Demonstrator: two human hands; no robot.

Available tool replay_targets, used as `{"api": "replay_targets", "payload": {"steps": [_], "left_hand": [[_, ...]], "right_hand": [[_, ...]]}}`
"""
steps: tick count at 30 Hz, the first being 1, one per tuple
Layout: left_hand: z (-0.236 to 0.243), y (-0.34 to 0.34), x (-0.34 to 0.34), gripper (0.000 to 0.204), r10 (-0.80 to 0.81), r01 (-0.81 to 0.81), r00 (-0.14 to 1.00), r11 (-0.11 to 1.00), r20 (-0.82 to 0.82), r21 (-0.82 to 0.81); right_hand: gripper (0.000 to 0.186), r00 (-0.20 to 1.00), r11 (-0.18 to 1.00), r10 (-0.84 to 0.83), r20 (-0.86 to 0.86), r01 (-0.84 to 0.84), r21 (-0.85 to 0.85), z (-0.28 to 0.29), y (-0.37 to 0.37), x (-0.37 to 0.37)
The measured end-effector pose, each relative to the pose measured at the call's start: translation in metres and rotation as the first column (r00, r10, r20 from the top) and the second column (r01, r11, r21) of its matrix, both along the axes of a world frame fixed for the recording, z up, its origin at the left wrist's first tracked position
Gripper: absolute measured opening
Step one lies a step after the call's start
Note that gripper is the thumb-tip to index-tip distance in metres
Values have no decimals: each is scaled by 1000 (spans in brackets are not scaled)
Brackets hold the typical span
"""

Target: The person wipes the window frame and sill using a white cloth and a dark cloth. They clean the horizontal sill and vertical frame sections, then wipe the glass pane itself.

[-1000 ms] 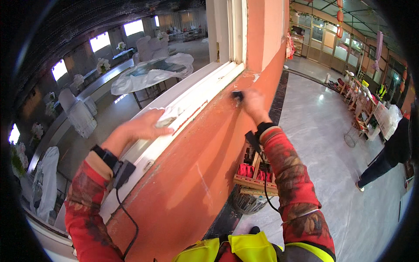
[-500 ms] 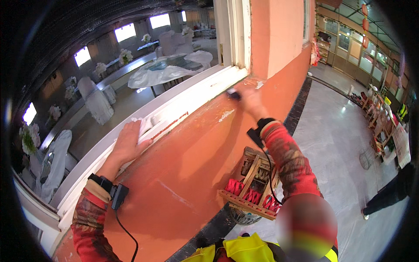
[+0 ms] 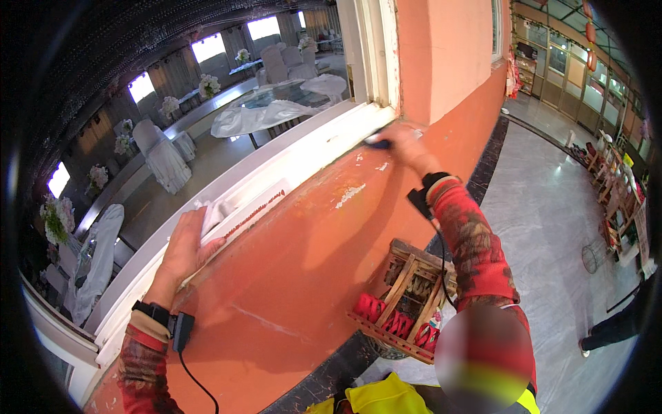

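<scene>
Our left hand [image 3: 182,250] is mostly open, thumb spread, touching a bunched white cloth [image 3: 218,214] on the window sill [image 3: 314,168]. Our right hand [image 3: 412,149] is curled around a small dark tool [image 3: 378,143] where the sill meets the orange wall [image 3: 303,269]; blur hides its exact shape. We judge the cloth soft and light, best taken by its folds, the tool stiff, best gripped by its body.

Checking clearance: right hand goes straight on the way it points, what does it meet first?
Likely the white window-frame bottom rail, just beyond the dark tool held in the right hand; blur and depth leave unclear whether the tool already touches it.
</scene>
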State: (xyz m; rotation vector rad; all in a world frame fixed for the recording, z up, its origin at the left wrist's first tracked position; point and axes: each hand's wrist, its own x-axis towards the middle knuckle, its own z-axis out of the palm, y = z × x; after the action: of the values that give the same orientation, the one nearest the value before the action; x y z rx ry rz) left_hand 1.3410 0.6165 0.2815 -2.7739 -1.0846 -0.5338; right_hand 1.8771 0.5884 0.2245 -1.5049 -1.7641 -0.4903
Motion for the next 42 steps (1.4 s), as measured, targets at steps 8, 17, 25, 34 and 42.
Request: {"api": "replay_targets", "payload": {"steps": [8, 17, 25, 34, 42], "left_hand": [[1, 2, -1, 75, -7, 7, 999, 1000, -36, 18], [5, -2, 2, 76, 45, -46, 998, 999, -49, -24], [7, -2, 2, 77, 23, -25, 998, 999, -51, -44], [8, -3, 4, 78, 24, -26, 998, 999, -50, -32], [4, -1, 3, 78, 18, -16, 997, 1000, -75, 20]], "right_hand": [[33, 964, 972, -236, 127, 230, 57, -14, 3, 64], [34, 983, 884, -174, -60, 183, 429, 41, 63, 54], [28, 972, 978, -78, 220, 118, -173, 47, 140, 4], [39, 820, 812, 570, -43, -571, -120, 65, 104, -100], [32, 888, 828, -446, 114, 458, -324, 57, 97, 13]]}}
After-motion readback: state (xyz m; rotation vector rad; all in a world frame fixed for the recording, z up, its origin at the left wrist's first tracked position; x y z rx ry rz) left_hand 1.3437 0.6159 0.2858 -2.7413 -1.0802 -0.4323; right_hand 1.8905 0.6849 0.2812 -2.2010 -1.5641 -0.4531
